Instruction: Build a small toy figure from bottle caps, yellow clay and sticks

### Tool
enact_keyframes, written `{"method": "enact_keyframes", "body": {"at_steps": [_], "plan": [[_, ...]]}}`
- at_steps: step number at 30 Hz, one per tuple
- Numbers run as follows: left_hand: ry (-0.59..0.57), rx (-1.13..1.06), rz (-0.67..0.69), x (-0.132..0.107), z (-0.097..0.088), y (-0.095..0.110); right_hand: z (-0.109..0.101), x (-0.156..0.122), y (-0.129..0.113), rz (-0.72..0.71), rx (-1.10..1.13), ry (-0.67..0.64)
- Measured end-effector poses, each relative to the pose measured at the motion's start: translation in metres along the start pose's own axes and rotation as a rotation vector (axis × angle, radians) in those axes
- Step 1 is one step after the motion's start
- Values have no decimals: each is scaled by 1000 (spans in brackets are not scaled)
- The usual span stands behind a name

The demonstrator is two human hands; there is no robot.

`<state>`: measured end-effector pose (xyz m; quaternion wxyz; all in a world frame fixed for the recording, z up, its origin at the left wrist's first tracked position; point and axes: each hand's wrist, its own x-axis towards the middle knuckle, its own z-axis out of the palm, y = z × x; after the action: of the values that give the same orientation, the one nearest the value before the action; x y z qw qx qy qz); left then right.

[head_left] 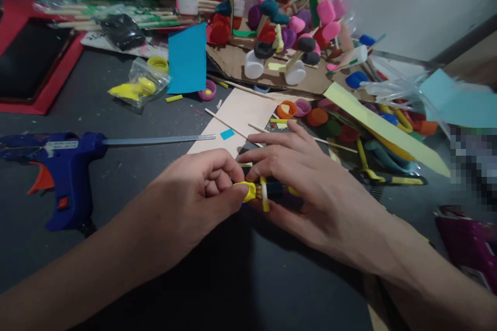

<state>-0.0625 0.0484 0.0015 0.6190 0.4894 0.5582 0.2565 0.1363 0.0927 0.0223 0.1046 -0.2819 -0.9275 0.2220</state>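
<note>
Between my hands lies a small craft piece made of short wooden sticks, with a white and yellow crosspiece (264, 194) and a dark blue section (275, 187). Thumb and fingers of my left hand (205, 191) pinch a lump of yellow modelling clay (248, 191) at its left end. My right hand (310, 181) curves over the other end, thumb below and fingers above, steadying it; part of the piece is hidden under the palm. Just beyond the fingertips are a pale paper strip (248, 108), a small blue paper scrap (227, 134) and thin wooden sticks (229, 124).
A blue glue gun (72, 165) lies at left, its glue stick pointing towards my hands. Behind are a bag of yellow clay (135, 87), a blue paper sheet (187, 59) and cardboard (233, 64) crowded with colourful caps. At right are a yellow paper strip (384, 126) and scissors (388, 178).
</note>
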Motion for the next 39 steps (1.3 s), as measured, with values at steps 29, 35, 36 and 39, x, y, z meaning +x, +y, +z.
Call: {"method": "enact_keyframes", "body": {"at_steps": [29,35,36,39], "plan": [[46,-8,-39,5,11,7,-5,-1,9,-63,-66,-23],[41,2,-25,3,11,5,-5,0,8,-58,-72,-17],[39,3,-20,3,10,5,-6,0,8,-56,-66,-21],[28,10,-30,3,8,5,-6,0,8,-54,-58,-35]]}}
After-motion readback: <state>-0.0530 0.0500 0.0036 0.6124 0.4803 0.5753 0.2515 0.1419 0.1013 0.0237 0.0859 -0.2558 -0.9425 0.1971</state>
